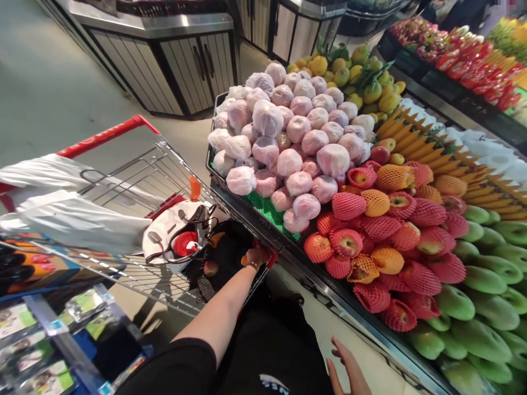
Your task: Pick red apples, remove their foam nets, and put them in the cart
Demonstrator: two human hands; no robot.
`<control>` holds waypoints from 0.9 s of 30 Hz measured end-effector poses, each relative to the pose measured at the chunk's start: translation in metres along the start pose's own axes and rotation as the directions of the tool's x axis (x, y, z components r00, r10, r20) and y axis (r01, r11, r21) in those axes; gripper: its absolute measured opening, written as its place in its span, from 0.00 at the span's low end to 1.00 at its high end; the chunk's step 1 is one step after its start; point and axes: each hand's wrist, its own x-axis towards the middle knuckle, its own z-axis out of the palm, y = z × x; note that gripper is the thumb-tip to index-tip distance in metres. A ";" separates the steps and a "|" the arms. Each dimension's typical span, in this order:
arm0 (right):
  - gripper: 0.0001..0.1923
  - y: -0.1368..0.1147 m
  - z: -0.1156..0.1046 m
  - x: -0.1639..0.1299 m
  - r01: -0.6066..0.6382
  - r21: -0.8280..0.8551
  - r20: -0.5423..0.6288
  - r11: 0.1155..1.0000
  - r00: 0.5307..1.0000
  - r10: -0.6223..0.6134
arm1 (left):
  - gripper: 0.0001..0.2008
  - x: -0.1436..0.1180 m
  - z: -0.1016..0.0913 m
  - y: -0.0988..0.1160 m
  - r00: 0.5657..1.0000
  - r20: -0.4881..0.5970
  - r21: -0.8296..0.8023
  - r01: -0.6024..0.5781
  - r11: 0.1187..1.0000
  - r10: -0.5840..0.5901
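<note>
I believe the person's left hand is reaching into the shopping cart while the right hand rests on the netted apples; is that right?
Not quite. In the head view the left hand does reach into the shopping cart, but the right hand hangs open and empty below the display's edge, apart from the netted apples.

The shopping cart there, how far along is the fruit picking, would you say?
Barely started, I'd guess. Done: one reddish fruit already lies in the dark bag inside the shopping cart. In hand: the left hand grips the cart's near edge, while the right hand hangs open and empty. Left: the netted apples and wrapped fruit remain piled on display.
</note>
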 end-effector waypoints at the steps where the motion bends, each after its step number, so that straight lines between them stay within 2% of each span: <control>1: 0.19 0.000 0.001 -0.003 -0.016 -0.007 -0.006 1.000 1.000 0.016 | 0.25 -0.002 0.001 -0.004 1.000 -0.012 0.011 0.012 1.000 -0.012; 3: 0.18 0.002 0.004 -0.004 -0.003 -0.018 0.002 1.000 1.000 0.003 | 0.30 -0.008 0.003 -0.016 0.999 -0.040 0.028 0.029 0.999 -0.028; 8: 0.19 0.009 0.004 0.011 0.159 -0.019 0.043 0.987 0.986 -0.158 | 0.42 -0.041 0.006 -0.058 0.996 -0.081 0.049 0.035 0.998 -0.031; 13: 0.17 0.000 0.006 0.030 0.211 0.001 0.045 0.978 0.977 -0.211 | 0.41 -0.081 0.016 -0.110 0.984 -0.073 0.083 0.168 0.982 -0.162; 16: 0.17 -0.005 0.009 0.036 0.244 0.001 0.051 0.970 0.969 -0.244 | 0.37 -0.092 0.018 -0.127 0.972 -0.031 0.097 0.236 0.967 -0.234; 19: 0.17 -0.005 0.010 0.037 0.265 -0.001 0.055 0.964 0.963 -0.264 | 0.33 -0.083 0.013 -0.119 0.954 -0.003 0.098 0.298 0.950 -0.299; 22: 0.17 -0.001 0.008 0.034 0.256 -0.024 0.064 0.966 0.965 -0.254 | 0.29 -0.059 0.002 -0.087 0.944 -0.018 0.080 0.331 0.940 -0.330; 24: 0.17 0.001 0.006 0.031 0.244 -0.039 0.069 0.969 0.968 -0.241 | 0.26 -0.039 -0.004 -0.060 0.953 -0.046 0.045 0.301 0.952 -0.299; 27: 0.18 0.007 0.004 0.021 0.223 -0.059 0.078 0.973 0.973 -0.219 | 0.25 -0.015 -0.005 -0.028 0.980 -0.049 -0.027 0.191 0.981 -0.192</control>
